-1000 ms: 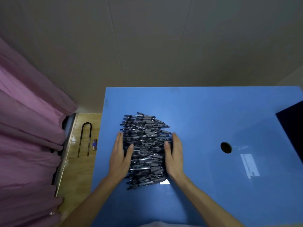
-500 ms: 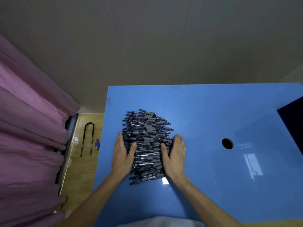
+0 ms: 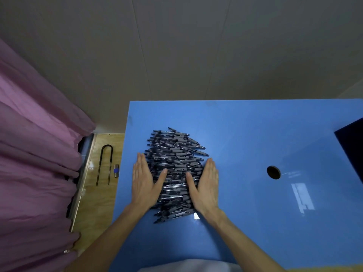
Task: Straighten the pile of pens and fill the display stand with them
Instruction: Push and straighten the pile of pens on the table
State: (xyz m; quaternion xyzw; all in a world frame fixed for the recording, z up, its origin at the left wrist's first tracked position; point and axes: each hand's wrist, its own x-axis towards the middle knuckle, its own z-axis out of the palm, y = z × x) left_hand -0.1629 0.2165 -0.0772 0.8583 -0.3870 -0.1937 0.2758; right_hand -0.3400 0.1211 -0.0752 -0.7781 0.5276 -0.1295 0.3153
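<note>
- Pens [image 3: 174, 165] heaped in one pile on left part of blue table [image 3: 245, 130]; lay mostly crosswise, stacked from far to near, dark barrels with grey grips.
- Far end of pile ragged, a few tips jutting right; near end likewise loose, some pens angled toward table's near edge.
- Left hand [image 3: 144, 183] set flat against left side of pile, fingers straight and together, thumb spread out over the pens. Gripped nothing; pressed only.
- Right hand [image 3: 207, 185] mirrored on right side of pile, fingers straight, thumb laid across top of pens. Held nothing either.
- Both palms flanked near half of pile; far half lay beyond fingertips, untouched.
- Small white scrap [image 3: 196, 216] seen on table at near right corner of pile, just by right wrist.
- Round hole [image 3: 273, 172] in table, well right of pile.
- Dark panel [image 3: 351, 146] cut off at right edge of table; could not tell what it was.
- Pale reflection [image 3: 301, 197] on glossy top, right of hole.
- Wooden ledge [image 3: 102, 193] left of table, bearing black U-shaped bar [image 3: 104, 165] and small blue-banded metal piece [image 3: 116, 170] just beside it.
- Pink curtain [image 3: 35, 154] filled left side; plain grey wall [image 3: 196, 46] behind table.
- White cloth [image 3: 188, 266] at bottom edge, near the person.
</note>
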